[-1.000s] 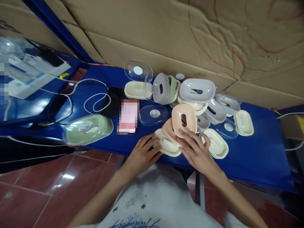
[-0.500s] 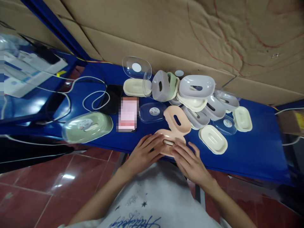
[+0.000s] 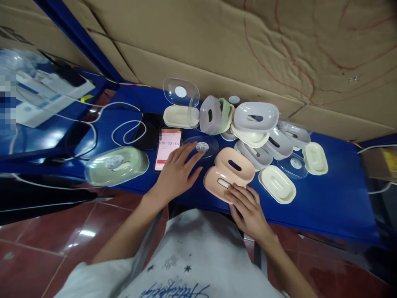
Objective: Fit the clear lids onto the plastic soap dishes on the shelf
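The near peach cover (image 3: 214, 182) is touched at its right end by the right hand (image 3: 248, 207), whose bent fingers are laid on top beside the slot; whether the cover is gripped or only steadied cannot be told. Through that slot, a cream piece (image 3: 223, 183) is seen. The cover is set at the near edge of the blue table (image 3: 335, 207), and its far side is met by the other peach cover (image 3: 242, 159), which is tilted. The left hand (image 3: 176, 171) is held open and empty, with its fingers spread between the phone (image 3: 160, 159) and the flat clear lid (image 3: 212, 145); the lid's label is partly reached over by the fingertips, but whether the lid is touched cannot be told. The phone's lower right part is covered by the same hand, and a timer is shown on its screen. To the left, a green container (image 3: 138, 163) is topped by a clear cover with a label, and a dark device (image 3: 150, 128) is crossed by a white cable (image 3: 120, 103). Behind the peach covers, grey covers (image 3: 256, 109) and cream trays are piled, with a green cover (image 3: 223, 116) among them. To the right, a cream tray (image 3: 277, 184) is placed apart from the right hand.
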### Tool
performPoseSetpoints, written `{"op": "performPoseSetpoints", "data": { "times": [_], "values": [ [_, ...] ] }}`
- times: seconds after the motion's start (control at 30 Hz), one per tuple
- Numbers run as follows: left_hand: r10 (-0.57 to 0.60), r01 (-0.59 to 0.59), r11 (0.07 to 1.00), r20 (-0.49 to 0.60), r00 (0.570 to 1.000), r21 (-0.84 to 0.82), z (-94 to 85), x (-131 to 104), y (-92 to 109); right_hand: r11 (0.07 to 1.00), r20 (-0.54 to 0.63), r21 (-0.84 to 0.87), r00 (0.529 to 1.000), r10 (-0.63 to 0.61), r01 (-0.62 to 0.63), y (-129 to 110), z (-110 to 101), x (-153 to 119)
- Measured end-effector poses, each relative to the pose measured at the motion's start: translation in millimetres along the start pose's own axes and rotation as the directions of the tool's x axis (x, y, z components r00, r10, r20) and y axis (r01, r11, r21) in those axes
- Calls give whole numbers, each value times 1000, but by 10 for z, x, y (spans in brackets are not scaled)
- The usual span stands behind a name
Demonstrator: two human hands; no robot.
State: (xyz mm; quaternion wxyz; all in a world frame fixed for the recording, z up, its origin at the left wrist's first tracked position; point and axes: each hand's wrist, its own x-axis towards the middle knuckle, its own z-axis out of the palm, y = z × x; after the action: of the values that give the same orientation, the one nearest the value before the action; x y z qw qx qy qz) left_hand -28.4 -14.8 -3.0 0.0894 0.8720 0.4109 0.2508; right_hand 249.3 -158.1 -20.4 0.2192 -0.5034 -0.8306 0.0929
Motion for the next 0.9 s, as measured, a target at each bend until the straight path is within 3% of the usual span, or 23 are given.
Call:
{"op": "performPoseSetpoints", "data": {
  "times": [0.1,0.2,0.33,0.47,0.67,0.8,0.9],
  "values": [
    [-57,47,991,84,995,123,42,175,-76,1000,-16,22,1000,1,-1,7,-11,-32],
    [-49,36,994,124,991,107,41,219,-99,999,-59,42,998,24,-21,12,-19,-59],
    [-36,39,997,37,999,-73,-67,91,-25,986,-153,110,978,140,-124,0,5,-17],
    [-110,109,959,12,994,-262,-156,-113,166,952,-278,209,920,277,-223,-34,88,111],
    [-43,27,950,-43,998,-312,-34,-346,371,890,-271,358,880,389,-283,-62,223,225],
    [-88,48,948,-116,989,-315,79,-442,374,823,-223,461,855,468,-331,-43,209,249],
    [-59,9,949,-151,987,-314,140,-492,344,818,-165,454,869,467,-354,-2,154,310]
  ]
}}
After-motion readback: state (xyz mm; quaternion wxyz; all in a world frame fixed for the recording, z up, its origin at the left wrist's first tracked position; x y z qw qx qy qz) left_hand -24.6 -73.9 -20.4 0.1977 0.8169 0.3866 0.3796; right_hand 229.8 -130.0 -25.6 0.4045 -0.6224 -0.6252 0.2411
